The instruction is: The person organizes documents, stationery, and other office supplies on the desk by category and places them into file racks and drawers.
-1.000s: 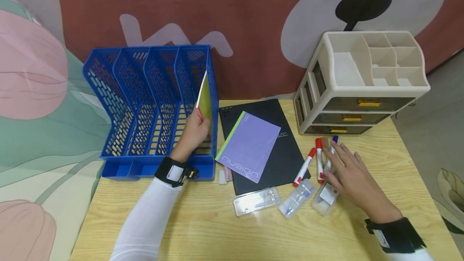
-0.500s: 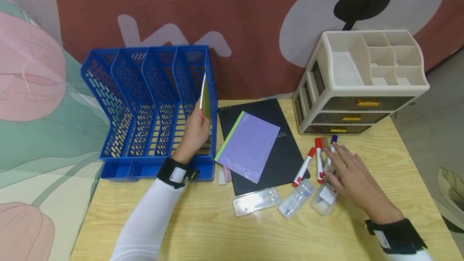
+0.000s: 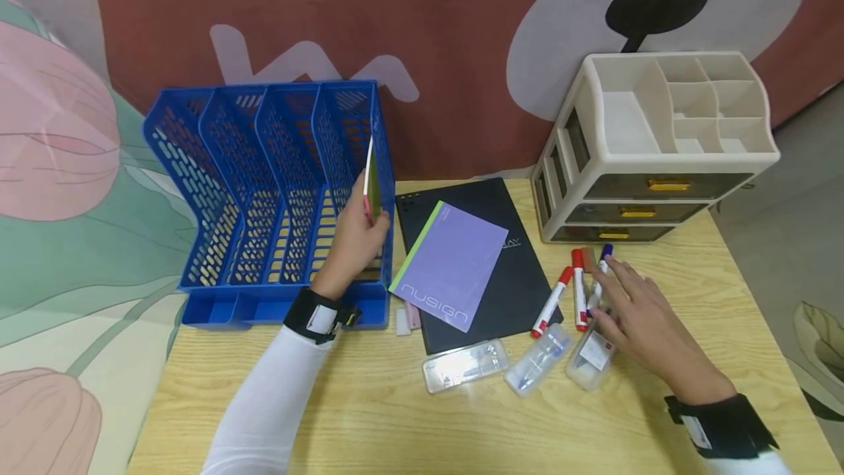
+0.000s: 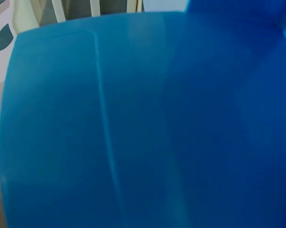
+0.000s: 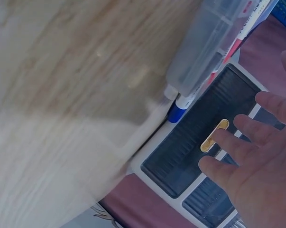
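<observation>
In the head view my left hand (image 3: 357, 237) reaches into the rightmost slot of the blue file rack (image 3: 290, 292). It grips a thin notebook (image 3: 373, 185) with a yellow-green face and a white edge, upright beside the slot's right wall, fingers on its left and thumb on its right. The left wrist view is filled by the rack's blue plastic (image 4: 86, 118), hiding that hand. My right hand (image 3: 642, 321) hovers with spread, relaxed fingers over several markers, among them a red-capped marker (image 3: 579, 290) and a blue-capped marker (image 3: 602, 270), and a clear case (image 3: 589, 363).
A purple notebook (image 3: 455, 262) lies on a black folder (image 3: 521, 277) beside the rack. Two more clear cases, one a long clear case (image 3: 464, 366), lie in front, with a white eraser (image 3: 402, 322) nearby. A cream drawer organizer (image 3: 686, 160) stands at the back right.
My left hand has shifted slightly deeper into the rack's right slot, the thumb moving to the notebook's right side, and the notebook stands more upright. My right hand stays nearly still.
</observation>
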Tool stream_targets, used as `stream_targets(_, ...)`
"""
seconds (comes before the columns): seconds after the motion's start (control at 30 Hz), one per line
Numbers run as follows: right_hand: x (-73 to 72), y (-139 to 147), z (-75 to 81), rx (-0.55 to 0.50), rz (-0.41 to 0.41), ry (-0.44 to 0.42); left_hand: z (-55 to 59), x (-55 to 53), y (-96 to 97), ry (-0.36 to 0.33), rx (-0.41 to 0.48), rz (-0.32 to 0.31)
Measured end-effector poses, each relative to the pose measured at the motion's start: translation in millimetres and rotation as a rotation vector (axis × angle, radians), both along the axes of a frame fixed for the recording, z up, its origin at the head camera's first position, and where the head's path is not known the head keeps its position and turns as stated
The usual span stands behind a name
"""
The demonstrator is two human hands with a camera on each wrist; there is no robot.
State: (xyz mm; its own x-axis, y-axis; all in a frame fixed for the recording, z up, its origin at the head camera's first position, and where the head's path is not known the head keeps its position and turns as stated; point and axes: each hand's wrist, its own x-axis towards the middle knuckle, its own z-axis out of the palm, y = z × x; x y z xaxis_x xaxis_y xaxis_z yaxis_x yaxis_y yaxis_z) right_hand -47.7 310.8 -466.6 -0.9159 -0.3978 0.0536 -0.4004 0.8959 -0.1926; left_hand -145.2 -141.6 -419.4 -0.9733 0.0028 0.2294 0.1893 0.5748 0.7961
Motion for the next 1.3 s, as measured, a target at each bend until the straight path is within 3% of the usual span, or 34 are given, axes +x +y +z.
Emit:
stream_targets(0.23,-6.2,-9,2.9,0.005,0.041,0.037,8.6,13.5,-4.4,-0.021,-0.015,0.011)
stream_targets(0.33,-9.4,-15,4.9,0.004,0.072,0.050,14.0,23.2,-5.5,0.066,-0.095,0.030)
stream_targets(0.53,-16.3,-29,8.3,0.000,0.113,0.070,26.0,44.9,-8.5,0.327,-0.293,0.108)
stream_targets(0.63,-19.8,-36,8.7,-0.008,0.137,0.081,32.3,54.4,-9.4,0.406,-0.376,0.120)
stream_targets(0.9,-29.4,-57,7.3,-0.020,0.190,0.123,40.4,77.5,-3.7,0.501,-0.495,0.099)
stream_targets(1.0,-32.9,-66,5.8,-0.028,0.204,0.130,40.1,84.0,0.7,0.570,-0.521,0.085)
stream_targets(1.17,-38.5,-83,0.1,-0.005,0.201,0.051,37.2,92.7,11.6,0.654,-0.565,0.030)
stream_targets(1.3,-42.6,-94,-3.6,-0.001,0.216,-0.039,32.6,95.4,18.7,0.629,-0.581,0.007)
